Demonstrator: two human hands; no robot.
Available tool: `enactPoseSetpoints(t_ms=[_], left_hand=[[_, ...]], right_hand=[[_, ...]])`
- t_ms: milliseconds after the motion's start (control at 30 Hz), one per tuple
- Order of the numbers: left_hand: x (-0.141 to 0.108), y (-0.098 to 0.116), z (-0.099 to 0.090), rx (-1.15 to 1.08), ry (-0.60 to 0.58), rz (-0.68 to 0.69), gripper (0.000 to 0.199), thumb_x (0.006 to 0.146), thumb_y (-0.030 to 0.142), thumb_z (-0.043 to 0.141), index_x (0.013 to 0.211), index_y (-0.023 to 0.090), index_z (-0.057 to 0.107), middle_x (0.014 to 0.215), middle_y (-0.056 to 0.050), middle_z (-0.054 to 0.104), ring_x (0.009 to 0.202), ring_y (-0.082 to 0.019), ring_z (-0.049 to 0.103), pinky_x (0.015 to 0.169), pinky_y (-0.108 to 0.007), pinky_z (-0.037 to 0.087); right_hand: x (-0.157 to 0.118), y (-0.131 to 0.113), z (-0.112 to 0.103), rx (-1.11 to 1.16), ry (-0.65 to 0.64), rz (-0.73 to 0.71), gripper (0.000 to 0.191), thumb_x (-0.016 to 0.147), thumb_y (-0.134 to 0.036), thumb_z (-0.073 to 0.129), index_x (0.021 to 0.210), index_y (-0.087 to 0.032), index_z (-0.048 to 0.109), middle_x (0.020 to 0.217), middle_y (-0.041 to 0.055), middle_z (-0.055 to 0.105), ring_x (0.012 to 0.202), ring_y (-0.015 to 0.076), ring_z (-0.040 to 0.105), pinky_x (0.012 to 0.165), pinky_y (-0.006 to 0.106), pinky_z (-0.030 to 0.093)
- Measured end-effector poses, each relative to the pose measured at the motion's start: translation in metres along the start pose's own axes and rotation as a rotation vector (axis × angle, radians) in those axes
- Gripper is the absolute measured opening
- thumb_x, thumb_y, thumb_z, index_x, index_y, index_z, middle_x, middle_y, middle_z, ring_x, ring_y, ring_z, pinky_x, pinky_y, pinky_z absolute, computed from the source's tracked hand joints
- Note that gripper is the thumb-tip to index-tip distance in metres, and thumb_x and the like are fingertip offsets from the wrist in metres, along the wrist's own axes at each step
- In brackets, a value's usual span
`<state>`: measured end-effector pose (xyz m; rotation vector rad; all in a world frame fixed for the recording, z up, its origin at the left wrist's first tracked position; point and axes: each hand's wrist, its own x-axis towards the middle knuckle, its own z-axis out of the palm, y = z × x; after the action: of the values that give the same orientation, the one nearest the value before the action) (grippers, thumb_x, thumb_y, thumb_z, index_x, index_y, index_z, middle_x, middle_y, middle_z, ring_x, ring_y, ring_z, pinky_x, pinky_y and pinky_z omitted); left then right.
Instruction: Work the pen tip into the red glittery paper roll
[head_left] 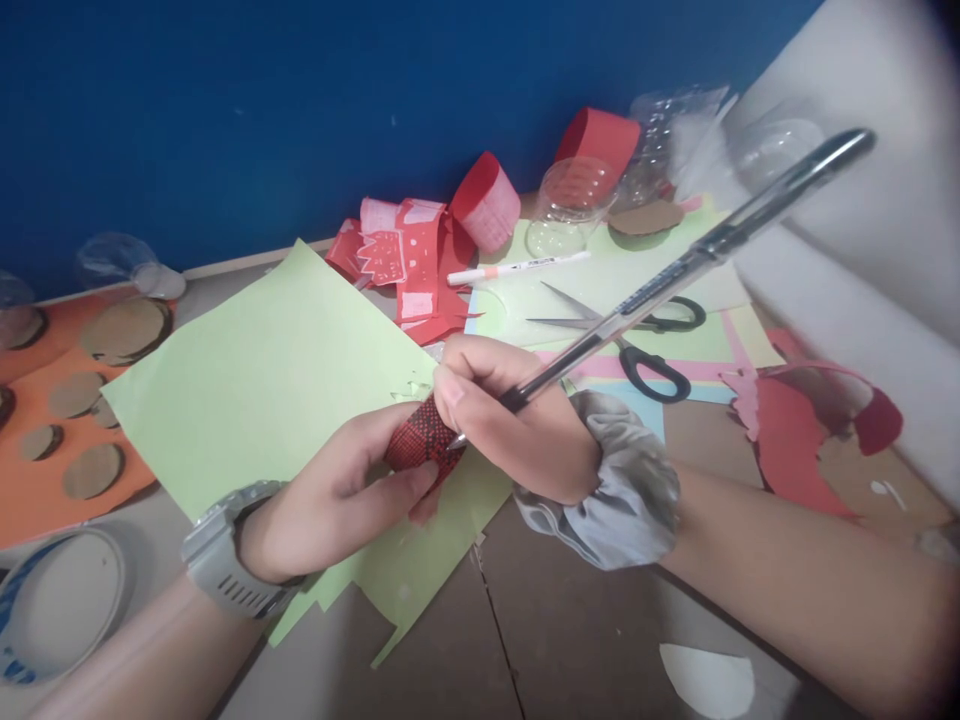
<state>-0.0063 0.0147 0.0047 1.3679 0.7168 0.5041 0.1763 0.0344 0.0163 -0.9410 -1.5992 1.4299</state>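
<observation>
My left hand [345,490], with a grey watch on its wrist, is closed on a small red paper piece [421,437] covered in a black crosshatch pattern. A black pen [630,300] is gripped in my right hand [517,420], between thumb and fingers. Its tip touches or nearly touches the red paper piece, and its long clear barrel points up to the right. A grey scrunchie circles my right wrist. Both hands are over a light green paper sheet [277,370]. Part of the red piece is hidden by my fingers.
Black-handled scissors [645,375] lie open on coloured papers beyond my right hand. A white marker [517,268], red paper shapes [420,250] and clear plastic cups [574,200] are near the blue wall. Cardboard discs [94,470] rest at left beside a tape roll [64,600]. Red scraps [799,440] lie right.
</observation>
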Motion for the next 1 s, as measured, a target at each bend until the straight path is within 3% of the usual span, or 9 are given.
enactPoseSetpoints(t_ms=[200,1000], left_hand=[[0.0,-0.0018,0.0006,-0.007,0.008,-0.002,0.011,0.097,0.016,0.045,0.088,0.017,0.051,0.068,0.001,0.057,0.061,-0.014,0.051,0.062,-0.025,0.041],[-0.0003,-0.0048,-0.0007,-0.015,-0.011,0.026,0.011,0.098,0.014,0.045,0.09,0.016,0.053,0.069,0.003,0.057,0.063,-0.01,0.05,0.062,-0.023,0.04]], right_hand=[[-0.0007,-0.003,0.0007,0.041,-0.025,0.029,0.033,0.085,-0.021,0.053,0.06,-0.023,0.033,0.057,-0.0058,0.032,0.051,0.0098,0.029,0.048,0.027,0.026],[-0.0002,-0.0017,-0.0011,-0.051,-0.025,-0.032,0.031,0.088,-0.012,0.045,0.062,-0.023,0.033,0.06,-0.0039,0.033,0.055,0.0103,0.03,0.051,0.027,0.028]])
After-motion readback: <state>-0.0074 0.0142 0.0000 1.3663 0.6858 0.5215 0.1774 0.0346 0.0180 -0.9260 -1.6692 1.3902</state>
